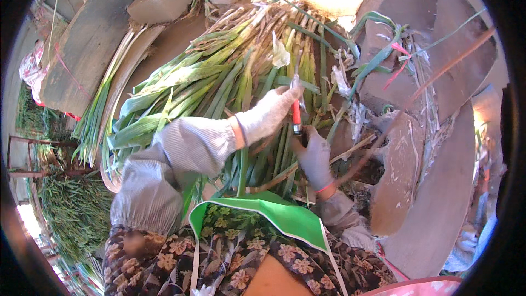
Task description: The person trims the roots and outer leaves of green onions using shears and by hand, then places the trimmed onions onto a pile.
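Observation:
My left hand (269,111), in a whitish work glove, reaches over the pile of long green onions (213,74). Its fingers close around the upper part of a red-handled tool (296,111) with a slim metal end pointing away from me. Just below the tool's black lower end is my right hand (315,160), in a grey glove and somewhat blurred. Its thumb and fingers are bent near that end; whether they grip it is not clear. The onions lie with roots at the far side and green leaves towards me. A pale piece of onion skin (280,51) sits above the tool.
A reddish-brown hose (415,94) slants from upper right towards my right wrist. Peeled onions (111,86) rest on a board at left. Pink tape (400,49) and shed skins (357,119) lie right. Stacked greens (74,213) stand lower left. A green apron (263,209) covers my front.

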`<state>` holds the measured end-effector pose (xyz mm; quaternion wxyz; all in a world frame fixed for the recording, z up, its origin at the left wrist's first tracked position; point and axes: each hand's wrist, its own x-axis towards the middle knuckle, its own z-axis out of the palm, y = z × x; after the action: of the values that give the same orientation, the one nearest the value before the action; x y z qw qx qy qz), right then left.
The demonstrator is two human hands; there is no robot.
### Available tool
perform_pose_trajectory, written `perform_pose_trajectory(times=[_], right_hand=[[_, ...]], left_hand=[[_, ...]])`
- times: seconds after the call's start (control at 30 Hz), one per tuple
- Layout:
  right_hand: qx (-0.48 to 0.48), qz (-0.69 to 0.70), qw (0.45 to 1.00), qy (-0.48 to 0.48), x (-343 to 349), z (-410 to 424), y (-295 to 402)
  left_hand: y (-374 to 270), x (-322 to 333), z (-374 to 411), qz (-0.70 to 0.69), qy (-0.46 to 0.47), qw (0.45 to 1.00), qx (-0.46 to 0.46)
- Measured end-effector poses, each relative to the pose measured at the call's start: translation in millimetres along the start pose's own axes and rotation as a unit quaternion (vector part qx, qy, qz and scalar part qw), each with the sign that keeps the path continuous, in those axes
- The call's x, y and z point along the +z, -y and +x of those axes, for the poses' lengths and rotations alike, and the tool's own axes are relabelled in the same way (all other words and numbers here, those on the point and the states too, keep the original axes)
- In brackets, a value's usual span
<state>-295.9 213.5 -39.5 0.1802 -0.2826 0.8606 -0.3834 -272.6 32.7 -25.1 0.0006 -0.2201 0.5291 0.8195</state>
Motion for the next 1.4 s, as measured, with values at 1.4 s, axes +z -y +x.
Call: perform_pose_trajectory(times=[1.4], right_hand=[[-0.106, -0.115, 0.988, 0.001, 85, -39, -9]], left_hand=[[41, -97, -18, 0.572, -0.115, 0.81, -0.052]])
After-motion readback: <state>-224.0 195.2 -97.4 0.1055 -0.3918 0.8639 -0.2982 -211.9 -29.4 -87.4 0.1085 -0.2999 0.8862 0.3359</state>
